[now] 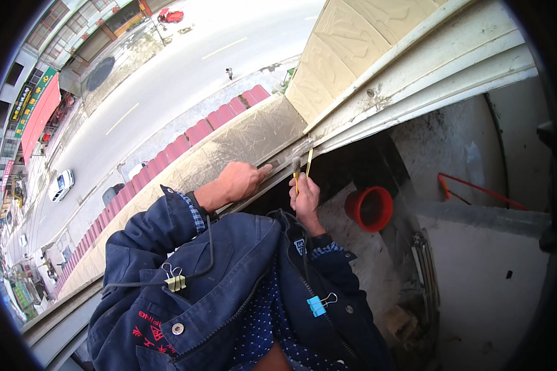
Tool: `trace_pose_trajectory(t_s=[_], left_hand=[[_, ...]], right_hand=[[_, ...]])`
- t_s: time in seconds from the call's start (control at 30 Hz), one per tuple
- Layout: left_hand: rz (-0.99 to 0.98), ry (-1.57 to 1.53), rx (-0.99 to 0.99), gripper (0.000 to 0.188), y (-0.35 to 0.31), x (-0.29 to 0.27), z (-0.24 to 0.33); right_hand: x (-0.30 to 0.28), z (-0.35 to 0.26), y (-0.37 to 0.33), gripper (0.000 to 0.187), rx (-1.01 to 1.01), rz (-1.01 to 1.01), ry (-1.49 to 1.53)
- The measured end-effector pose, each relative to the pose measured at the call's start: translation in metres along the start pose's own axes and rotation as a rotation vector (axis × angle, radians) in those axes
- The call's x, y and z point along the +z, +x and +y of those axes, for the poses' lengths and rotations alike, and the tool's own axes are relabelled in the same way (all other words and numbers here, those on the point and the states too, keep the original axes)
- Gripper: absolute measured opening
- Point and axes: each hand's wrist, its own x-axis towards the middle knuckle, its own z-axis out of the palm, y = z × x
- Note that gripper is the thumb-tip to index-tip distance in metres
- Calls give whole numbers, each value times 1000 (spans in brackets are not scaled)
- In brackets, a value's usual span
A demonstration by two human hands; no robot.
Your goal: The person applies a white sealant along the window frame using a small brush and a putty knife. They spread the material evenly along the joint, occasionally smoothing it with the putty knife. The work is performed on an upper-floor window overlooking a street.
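My left hand [238, 181] rests at the window frame's bottom track [280, 162], its index finger stretched out onto the rail and the other fingers partly curled. Nothing shows in it. Close by on the right, my right hand [305, 199] is closed around a small brush [296, 167] with a greyish head and a yellow handle, head upward. A thin yellow strip [309, 159] also rises from this hand toward the frame corner; its kind is not clear. Dusty white window profiles [408, 80] run from that corner to the upper right.
Outside lies a beige ledge [235, 141], then a dark red roof edge [198, 131] and a street [161, 93] far below. Indoors, a red bucket [369, 209] stands on the floor to the right. A red bar [483, 190] and several long strips [424, 272] lie farther off.
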Motion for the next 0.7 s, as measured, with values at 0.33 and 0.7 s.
trace_pose_trajectory(t_s=[0.33,0.7], left_hand=[[-34,-30,-18,49,-45,-7,-1],[99,-59,-4,32,12,-15,7]], right_hand=[[4,0,3,45,3,6,42],[-4,-6,6,46,-18,29,52]])
